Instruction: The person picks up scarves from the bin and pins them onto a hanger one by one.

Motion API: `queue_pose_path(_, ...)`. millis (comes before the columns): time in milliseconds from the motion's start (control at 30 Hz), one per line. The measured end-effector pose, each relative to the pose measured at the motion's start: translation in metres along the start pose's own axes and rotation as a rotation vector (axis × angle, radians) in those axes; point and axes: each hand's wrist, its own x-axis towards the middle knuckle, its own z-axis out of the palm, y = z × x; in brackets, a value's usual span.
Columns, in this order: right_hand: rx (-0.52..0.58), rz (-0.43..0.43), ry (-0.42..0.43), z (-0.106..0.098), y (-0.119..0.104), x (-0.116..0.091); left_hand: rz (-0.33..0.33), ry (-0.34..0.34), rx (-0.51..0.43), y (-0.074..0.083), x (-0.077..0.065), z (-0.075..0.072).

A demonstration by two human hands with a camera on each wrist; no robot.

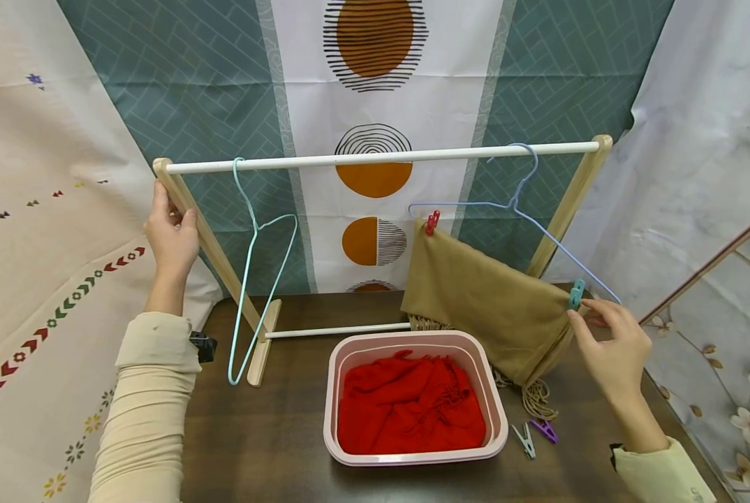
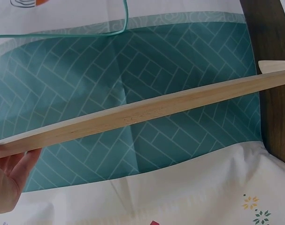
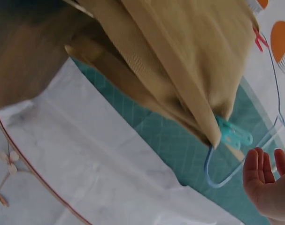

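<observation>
My left hand (image 1: 172, 234) grips the left wooden post (image 2: 133, 115) of a clothes rack near its top. On the right, a tan fringed scarf (image 1: 482, 293) hangs from a blue hanger (image 1: 538, 223) that tilts down to the right. A red clothespin (image 1: 432, 223) holds the scarf's left corner, and a teal clothespin (image 3: 234, 132) its right corner. My right hand (image 1: 615, 349) is beside the teal clothespin, its fingertips overlapping it in the head view. In the right wrist view the hand (image 3: 271, 185) shows apart from that clothespin, fingers loosely bent and holding nothing.
A mint hanger (image 1: 247, 265) hangs at the left of the white rail (image 1: 362, 159). In front of the rack stands a pink basin (image 1: 413, 460) with a red cloth (image 1: 406, 398) inside. A whitish clothespin (image 1: 524, 441) and a purple clothespin (image 1: 546, 430) lie right of it.
</observation>
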Motion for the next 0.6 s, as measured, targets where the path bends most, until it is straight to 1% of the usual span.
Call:
queue_pose_path(233,0.014,0.013,-0.101,0.013,0.003,-0.019,-0.011,0.001,0.004,0.002,0.001,0.000)
queue_pose_path(433,0.015,0.006,-0.114,0.024,0.003,-0.034,-0.015,-0.003,-0.002,0.001,0.000,0.000)
queue_pose_path(600,0.012,0.026,-0.154,0.031,0.003,-0.046,-0.015,-0.004,-0.003,0.000,0.000,0.000)
